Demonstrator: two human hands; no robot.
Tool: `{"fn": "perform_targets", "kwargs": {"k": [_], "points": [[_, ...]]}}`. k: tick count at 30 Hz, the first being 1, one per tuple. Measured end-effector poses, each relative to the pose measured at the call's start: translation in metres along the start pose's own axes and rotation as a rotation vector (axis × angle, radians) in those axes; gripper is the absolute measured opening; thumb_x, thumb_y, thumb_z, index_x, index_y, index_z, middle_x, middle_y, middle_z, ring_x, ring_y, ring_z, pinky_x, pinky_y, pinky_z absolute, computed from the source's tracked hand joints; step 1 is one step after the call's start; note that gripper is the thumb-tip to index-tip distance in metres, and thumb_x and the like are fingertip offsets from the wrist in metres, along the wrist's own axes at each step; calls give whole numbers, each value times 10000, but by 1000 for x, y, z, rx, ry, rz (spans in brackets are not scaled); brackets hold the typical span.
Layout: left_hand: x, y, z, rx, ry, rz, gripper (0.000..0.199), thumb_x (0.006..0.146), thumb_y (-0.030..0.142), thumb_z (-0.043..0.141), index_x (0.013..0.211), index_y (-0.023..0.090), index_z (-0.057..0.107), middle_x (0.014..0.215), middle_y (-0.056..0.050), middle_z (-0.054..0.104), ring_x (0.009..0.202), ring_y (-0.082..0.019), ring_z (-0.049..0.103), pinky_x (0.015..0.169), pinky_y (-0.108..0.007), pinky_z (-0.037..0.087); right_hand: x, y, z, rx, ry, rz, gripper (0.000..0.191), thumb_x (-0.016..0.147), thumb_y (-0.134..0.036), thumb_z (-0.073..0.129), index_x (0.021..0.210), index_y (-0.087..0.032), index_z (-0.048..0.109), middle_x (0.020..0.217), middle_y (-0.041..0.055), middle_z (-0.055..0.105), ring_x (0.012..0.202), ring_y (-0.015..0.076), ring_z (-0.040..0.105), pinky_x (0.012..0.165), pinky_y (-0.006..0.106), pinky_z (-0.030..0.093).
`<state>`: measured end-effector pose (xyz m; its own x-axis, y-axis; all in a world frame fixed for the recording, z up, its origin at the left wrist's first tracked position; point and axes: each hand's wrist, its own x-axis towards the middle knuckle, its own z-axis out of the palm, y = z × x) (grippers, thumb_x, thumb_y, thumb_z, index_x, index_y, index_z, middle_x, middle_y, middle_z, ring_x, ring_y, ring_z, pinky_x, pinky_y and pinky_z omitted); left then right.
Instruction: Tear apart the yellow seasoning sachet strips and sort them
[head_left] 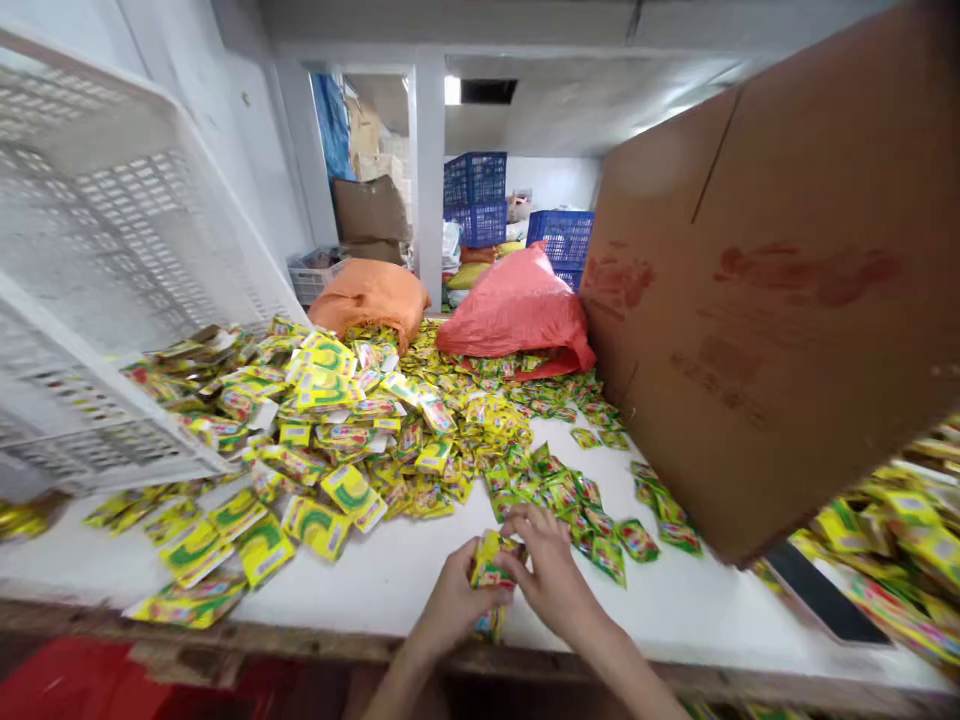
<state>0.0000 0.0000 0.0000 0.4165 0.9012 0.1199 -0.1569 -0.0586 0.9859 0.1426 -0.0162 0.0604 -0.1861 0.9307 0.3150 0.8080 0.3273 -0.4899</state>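
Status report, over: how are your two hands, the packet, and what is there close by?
Left hand and right hand holding one small packet together. Packet near front edge of white table. Green packets beyond right hand; large cardboard box farther right.

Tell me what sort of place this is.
Probably a packing workroom: heaps of small packets lie on a white table, with a big cardboard box at right and blue crates stacked behind.

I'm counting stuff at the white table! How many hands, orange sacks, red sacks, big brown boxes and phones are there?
Hands: 2, the left hand and the right hand
Orange sack: 1
Red sack: 1
Big brown box: 1
Phone: 1
Total: 6
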Motion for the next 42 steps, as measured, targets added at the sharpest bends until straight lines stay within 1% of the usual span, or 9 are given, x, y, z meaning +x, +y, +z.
{"fn": "perform_targets", "kwargs": {"k": [5,8,12,16,27,31,34,38,42], "points": [[-3,5,8,28,61,-24,274,601,76,638,861,131,572,809,-1,593,784,-167,515,706,-242,402,5,-2,7,-49,21,31,54,734,-171,607,710,-213,584,974,36,565,1007,247,434,833,373,307],[-6,8,9,30,85,-4,215,617,89,613,820,141,564,773,6,590,772,-166,519,693,-238,411,0,-8,12,37,-50,-25,186,811,-200,514,647,-217,602,1027,27,558,1070,237,407,862,372,300],[-7,5,7,27,137,-15,221,627,142,631,837,136,563,757,-2,596,768,-172,528,682,-241,420,-7,-8,11,100,-122,-35,172,825,-274,495,736,-239,638,1097,40,528,1092,248,395,863,388,309],[-4,-4,5,-79,143,-50,287,634,225,673,875,130,550,761,-4,603,703,-150,531,644,-238,420,-10,-1,4,66,-51,-10,94,797,-288,541,834,-240,613,1110,58,514,1092,256,394,871,395,304],[-6,-4,3,-48,148,-49,290,628,159,642,902,140,549,809,-9,617,798,-177,557,720,-254,435,-8,-6,9,-9,-67,-43,36,760,-244,593,790,-239,612,1073,51,538,1069,250,412,868,386,294],[-7,-9,4,-102,189,-57,393,634,170,658,984,162,480,847,-21,625,811,-177,570,721,-255,435,-7,-3,8,6,-91,-43,53,752,-235,597,708,-222,623,1023,55,573,1042,260,444,864,399,301],[-10,-11,3,-157,219,-83,488,678,214,653,1070,210,362,809,-4,618,722,-149,579,661,-246,441,-12,5,17,156,-39,23,73,761,-227,576,829,-233,604,971,45,591,981,239,500,851,388,337],[-14,-3,4,-147,232,-118,531,703,250,648,1071,261,266,751,33,581,625,-122,569,600,-231,439,-27,17,41,534,98,183,156,805,-260,518,949,-202,505,872,36,602,834,183,570,776,306,431],[-20,5,0,-37,247,-60,521,730,231,618,1091,273,245,852,15,564,737,-133,587,704,-263,448,-34,19,55,682,161,234,194,810,-290,520,972,-185,504,897,52,612,849,181,580,771,279,454]]}}
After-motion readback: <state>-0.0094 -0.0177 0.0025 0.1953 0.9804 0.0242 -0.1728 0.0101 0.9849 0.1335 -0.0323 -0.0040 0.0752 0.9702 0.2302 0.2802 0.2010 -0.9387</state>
